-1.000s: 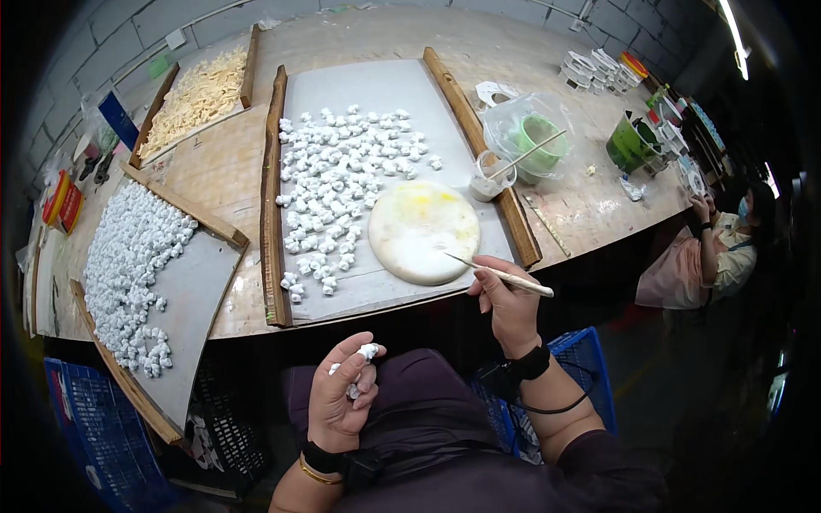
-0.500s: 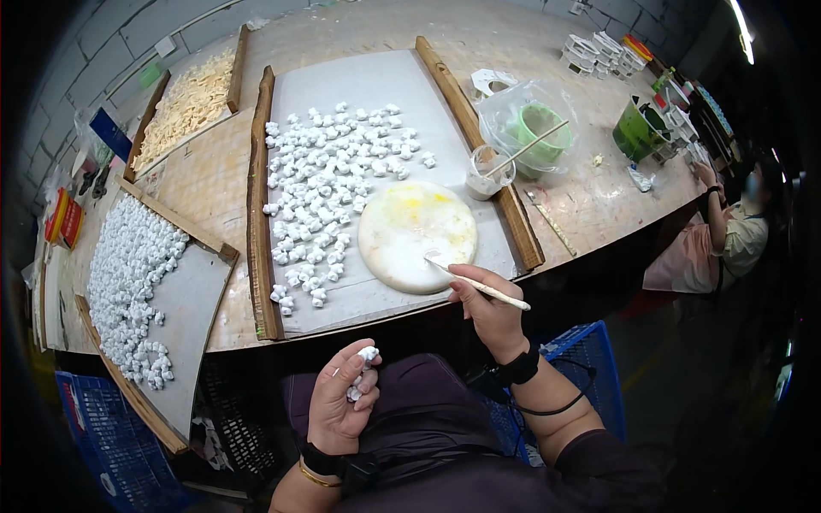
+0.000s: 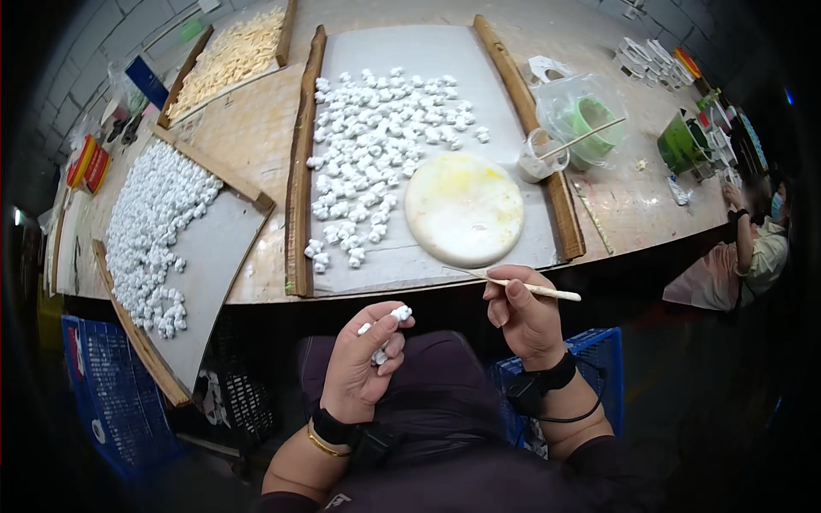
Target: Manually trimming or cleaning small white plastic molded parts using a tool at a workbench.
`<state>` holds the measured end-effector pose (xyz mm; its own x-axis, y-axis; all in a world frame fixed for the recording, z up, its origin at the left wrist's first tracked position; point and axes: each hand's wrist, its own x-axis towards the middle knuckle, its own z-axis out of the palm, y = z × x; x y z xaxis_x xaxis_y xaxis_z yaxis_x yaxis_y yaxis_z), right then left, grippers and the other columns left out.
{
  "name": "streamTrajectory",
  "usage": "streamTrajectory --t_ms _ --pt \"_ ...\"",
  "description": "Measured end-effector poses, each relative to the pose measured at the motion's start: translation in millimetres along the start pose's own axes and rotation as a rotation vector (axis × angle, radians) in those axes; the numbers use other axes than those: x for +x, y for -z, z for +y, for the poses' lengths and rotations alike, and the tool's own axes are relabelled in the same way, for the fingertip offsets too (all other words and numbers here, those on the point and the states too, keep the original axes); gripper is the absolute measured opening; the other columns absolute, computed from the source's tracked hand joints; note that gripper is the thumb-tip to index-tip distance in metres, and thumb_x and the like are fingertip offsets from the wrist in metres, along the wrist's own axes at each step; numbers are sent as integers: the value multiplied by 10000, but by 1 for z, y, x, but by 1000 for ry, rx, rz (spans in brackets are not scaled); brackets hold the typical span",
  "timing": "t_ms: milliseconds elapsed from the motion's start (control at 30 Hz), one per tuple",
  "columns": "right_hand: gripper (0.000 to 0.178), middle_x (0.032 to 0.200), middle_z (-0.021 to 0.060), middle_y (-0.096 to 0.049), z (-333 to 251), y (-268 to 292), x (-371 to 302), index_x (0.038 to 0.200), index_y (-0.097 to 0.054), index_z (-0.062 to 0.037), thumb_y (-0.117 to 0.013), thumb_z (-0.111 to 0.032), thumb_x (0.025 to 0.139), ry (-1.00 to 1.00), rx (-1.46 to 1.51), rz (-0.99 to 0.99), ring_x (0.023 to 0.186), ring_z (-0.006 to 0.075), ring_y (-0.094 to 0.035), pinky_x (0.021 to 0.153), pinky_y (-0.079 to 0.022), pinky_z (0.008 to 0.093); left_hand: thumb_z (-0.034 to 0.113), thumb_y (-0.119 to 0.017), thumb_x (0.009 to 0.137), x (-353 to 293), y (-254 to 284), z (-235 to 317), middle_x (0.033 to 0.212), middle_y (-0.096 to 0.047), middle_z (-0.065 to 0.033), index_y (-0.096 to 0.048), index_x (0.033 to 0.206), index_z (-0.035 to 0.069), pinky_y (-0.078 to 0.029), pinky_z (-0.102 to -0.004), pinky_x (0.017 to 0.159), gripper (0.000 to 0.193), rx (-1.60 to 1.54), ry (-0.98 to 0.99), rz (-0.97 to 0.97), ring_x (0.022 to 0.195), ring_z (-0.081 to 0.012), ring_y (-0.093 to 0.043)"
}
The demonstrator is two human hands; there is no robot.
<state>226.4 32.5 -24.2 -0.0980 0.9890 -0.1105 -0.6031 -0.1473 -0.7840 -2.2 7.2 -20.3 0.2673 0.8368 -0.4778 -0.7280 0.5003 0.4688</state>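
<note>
My left hand [image 3: 363,359] is closed around a few small white knobbly figurines [image 3: 400,315], with one pinched between thumb and forefinger. Slightly higher and to the right, my right hand [image 3: 526,316] grips a thin paintbrush [image 3: 554,293] with a pale handle. Its fine tip points left, just off the near edge of a round white slab [image 3: 466,222] smeared with yellow and a wet white patch. Beside the slab, many similar white figurines [image 3: 368,137] lie spread over a grey sheet [image 3: 402,47].
Wooden strips [image 3: 301,171] flank the sheet. A second board [image 3: 214,248] with white figurines is at left, cream pieces [image 3: 231,60] behind. To the right stand a clear cup [image 3: 537,158] with a stick and a green bowl [image 3: 592,128]. A person [image 3: 744,248] sits far right; blue crates [image 3: 115,385] stand below.
My right hand has drawn the brush tip back from the slab toward me. My left hand has come up a little with its figurines. The whole view has shifted.
</note>
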Motion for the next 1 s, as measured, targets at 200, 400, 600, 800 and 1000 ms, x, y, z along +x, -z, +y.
streamTrajectory --t_ms 200,400,600,800,1000 --pt "249 956 139 -642 -1 -19 -16 1047 -654 20 -660 -76 817 116 -406 -290 834 180 -602 752 -466 281 68 -630 897 -6 -1 3 908 -628 -111 -595 1045 -6 -328 -155 406 169 -29 -44 -5 573 -54 -478" --pt "241 969 144 -651 -1 -22 -15 1035 -658 13 -666 -74 810 212 -595 -354 865 215 -614 793 -468 302 29 -636 884 -9 -4 3 892 -629 -116 -590 1019 -11 -326 -153 404 148 14 -89 9 560 -50 -472" --pt "253 981 144 -657 1 -23 -14 1041 -661 9 -675 -46 795 233 -622 -383 874 222 -621 788 -476 304 16 -637 879 -9 -4 4 888 -631 -122 -589 1011 -11 -325 -151 399 143 17 -93 10 549 -48 -467" --pt "244 976 138 -667 1 -25 -13 1034 -670 1 -677 -40 793 274 -688 -393 860 231 -628 770 -488 312 22 -639 881 -10 -6 4 880 -630 -119 -591 994 -9 -322 -149 395 127 16 -91 20 542 -45 -465" --pt "230 958 135 -671 0 -24 -13 1016 -677 -2 -676 -37 789 328 -743 -401 836 237 -631 754 -493 314 23 -643 879 -11 -7 3 876 -631 -116 -592 986 -4 -319 -149 394 121 15 -85 29 537 -43 -463"
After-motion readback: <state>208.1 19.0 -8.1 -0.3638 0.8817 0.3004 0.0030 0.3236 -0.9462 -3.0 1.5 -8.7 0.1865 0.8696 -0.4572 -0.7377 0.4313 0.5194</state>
